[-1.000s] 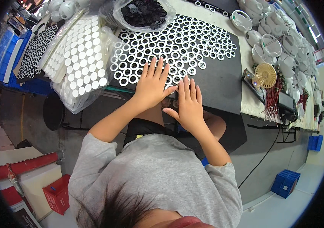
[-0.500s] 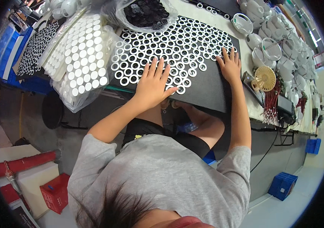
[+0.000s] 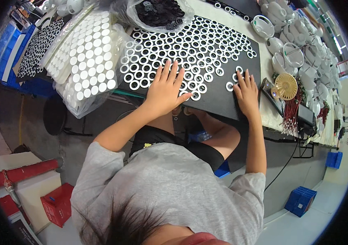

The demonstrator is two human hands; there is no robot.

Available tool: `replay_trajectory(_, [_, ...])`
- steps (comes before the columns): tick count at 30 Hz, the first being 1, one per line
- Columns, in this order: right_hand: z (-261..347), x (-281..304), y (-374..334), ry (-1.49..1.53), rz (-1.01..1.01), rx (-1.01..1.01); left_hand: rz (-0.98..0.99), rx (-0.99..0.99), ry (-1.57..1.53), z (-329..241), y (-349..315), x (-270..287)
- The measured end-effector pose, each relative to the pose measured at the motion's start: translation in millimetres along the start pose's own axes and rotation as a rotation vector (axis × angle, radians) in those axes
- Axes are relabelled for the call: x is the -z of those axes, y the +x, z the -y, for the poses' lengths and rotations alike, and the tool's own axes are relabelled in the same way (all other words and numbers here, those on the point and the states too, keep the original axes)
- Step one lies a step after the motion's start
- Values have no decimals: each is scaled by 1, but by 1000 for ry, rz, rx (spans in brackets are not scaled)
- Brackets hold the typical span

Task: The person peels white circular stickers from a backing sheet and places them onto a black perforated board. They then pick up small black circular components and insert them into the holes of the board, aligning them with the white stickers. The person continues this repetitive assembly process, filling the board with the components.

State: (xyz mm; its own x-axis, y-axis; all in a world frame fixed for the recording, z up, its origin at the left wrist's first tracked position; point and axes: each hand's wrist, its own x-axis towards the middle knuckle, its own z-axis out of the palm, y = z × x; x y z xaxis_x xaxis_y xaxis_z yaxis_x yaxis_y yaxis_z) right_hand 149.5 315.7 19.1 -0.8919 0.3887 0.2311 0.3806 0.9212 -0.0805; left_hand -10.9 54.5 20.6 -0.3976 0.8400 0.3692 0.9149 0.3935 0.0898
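Note:
Many white rings [image 3: 173, 45] with dark centres lie spread over a black board [image 3: 219, 98] in front of me. My left hand [image 3: 164, 90] rests flat at the near left edge of the rings, fingers spread over a few of them. Toward the board's right side, my right hand [image 3: 246, 93] lies with fingers stretched out. Beside its fingertips are a few separate rings [image 3: 229, 86], apart from the main group. What lies directly beneath either palm is hidden.
A clear bag of black discs [image 3: 159, 14] stands behind the board. Sheets of white round stickers [image 3: 92, 61] lie to the left. On the right are a small yellow fan [image 3: 285, 86], red wires [image 3: 291, 112] and piled white housings [image 3: 294, 53].
My right hand has come nearer to me along the board's right side, and a few rings now lie apart beside its fingers. The left hand has barely moved.

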Motion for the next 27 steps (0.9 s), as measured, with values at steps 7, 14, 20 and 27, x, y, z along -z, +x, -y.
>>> replay_trajectory(7, [73, 10, -36, 28, -2, 35, -7, -2, -5, 0, 0, 1])
replay_trajectory(14, [114, 3, -34, 47, -111, 13, -10, 3, -12, -1, 1, 2])
replay_trajectory(20, [118, 8, -32, 177, -140, -8, -30, -1, -44, 0, 0, 2])
replay_trajectory(27, [105, 25, -66, 192, -66, -15, 0, -167, -191, -27, -1, 11])
